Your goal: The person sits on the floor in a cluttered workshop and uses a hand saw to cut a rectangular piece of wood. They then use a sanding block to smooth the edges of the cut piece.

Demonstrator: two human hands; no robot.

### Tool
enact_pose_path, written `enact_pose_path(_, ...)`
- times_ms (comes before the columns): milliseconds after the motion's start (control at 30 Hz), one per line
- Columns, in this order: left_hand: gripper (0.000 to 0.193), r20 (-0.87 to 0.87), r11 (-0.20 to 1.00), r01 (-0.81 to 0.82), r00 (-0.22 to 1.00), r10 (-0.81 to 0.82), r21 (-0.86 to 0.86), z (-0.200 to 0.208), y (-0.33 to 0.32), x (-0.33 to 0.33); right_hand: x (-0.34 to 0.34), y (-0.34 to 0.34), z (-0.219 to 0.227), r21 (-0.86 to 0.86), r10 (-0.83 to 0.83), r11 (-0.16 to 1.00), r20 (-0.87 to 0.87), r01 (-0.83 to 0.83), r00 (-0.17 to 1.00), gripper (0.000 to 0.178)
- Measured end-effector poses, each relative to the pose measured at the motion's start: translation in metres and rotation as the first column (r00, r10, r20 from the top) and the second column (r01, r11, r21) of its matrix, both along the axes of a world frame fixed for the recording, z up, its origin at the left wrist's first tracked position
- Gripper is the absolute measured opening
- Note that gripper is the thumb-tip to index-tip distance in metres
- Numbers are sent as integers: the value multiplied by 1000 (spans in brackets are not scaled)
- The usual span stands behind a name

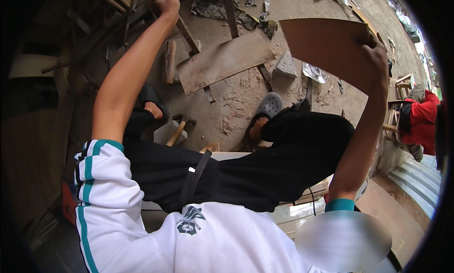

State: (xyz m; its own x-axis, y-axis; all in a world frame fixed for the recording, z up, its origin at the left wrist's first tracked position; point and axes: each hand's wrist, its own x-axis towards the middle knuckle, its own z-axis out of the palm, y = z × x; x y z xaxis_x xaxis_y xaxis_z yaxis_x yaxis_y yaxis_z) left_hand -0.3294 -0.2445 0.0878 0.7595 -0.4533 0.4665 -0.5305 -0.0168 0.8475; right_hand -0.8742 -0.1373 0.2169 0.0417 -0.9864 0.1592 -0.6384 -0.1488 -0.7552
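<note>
My right hand (377,58) grips one end of a thin brown wooden panel (324,48), raised at the right. At the top left, my left hand (166,7) is closed near dark wooden pieces; whatever its fingers hold is hidden. Between my feet and the far side, a flat wooden board (227,60) lies across two dark bars (229,13). A hammer (176,133) with a wooden handle rests on a pale block by my left foot.
Beside the board stand a concrete block (285,65) and a wood block (170,61). Crumpled foil wrappers (208,6) litter the dirt floor. Timber is stacked at the left. A person in red (422,121) is at the far right, near corrugated sheet (416,181).
</note>
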Motion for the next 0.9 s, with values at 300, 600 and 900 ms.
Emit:
enact_pose_path(300,74,-226,998,-55,973,45,-38,49,19,100,49,-10,-3,-63,98,991,-237,-116,966,46)
enact_pose_path(600,71,-225,831,-553,804,551,59,175,150,223,130,-39,-2,39,155,987,-439,-154,885,35)
enact_pose_path(900,63,-228,596,-803,576,785,24,109,300,371,181,-72,-51,-16,281,955,-272,-297,920,29)
